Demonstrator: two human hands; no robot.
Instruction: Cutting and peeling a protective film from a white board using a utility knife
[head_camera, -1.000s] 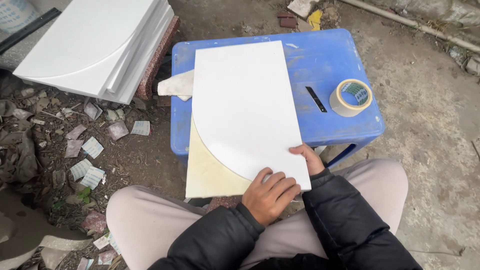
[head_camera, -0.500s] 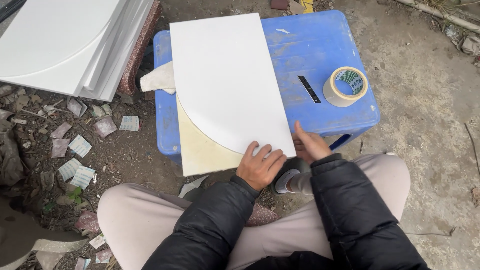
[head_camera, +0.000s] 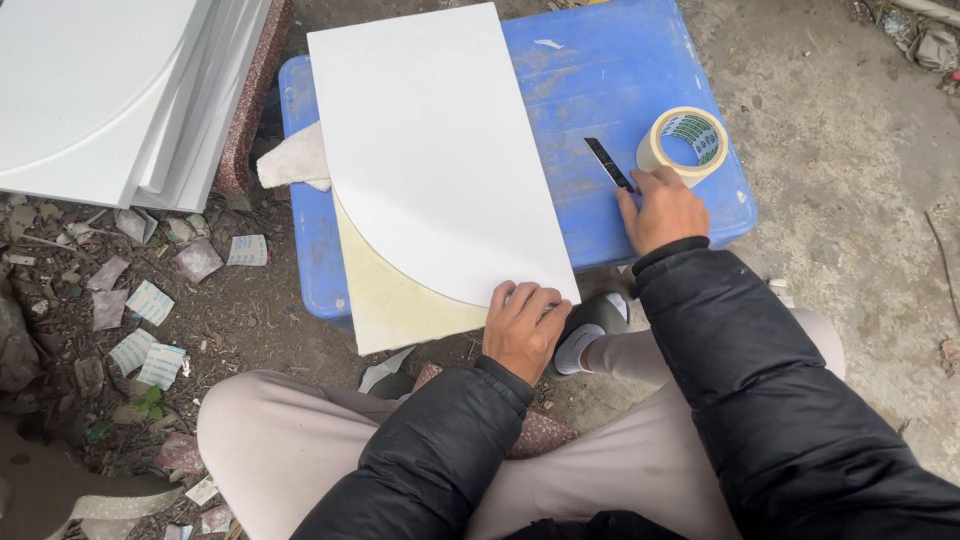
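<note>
A white sheet (head_camera: 430, 150) with a curved lower edge lies on a cream rectangular tile (head_camera: 385, 300) across a blue plastic stool (head_camera: 590, 90). My left hand (head_camera: 522, 328) grips the sheet's near right corner, fingers curled over its edge. My right hand (head_camera: 660, 208) rests on the stool, fingertips touching a thin black blade (head_camera: 608, 163) next to a roll of tan tape (head_camera: 684, 140). Nothing is closed in that hand.
A stack of white tiles (head_camera: 110, 90) lies at upper left on a reddish stone slab (head_camera: 255, 95). A dirty cloth (head_camera: 293, 160) sticks out from under the sheet. Paper scraps (head_camera: 150, 300) litter the dirt at left. Bare concrete ground (head_camera: 860, 200) is at right.
My right hand left the sheet's near corner and reached out to the black blade by the tape roll. My left hand stays on the sheet's corner.
</note>
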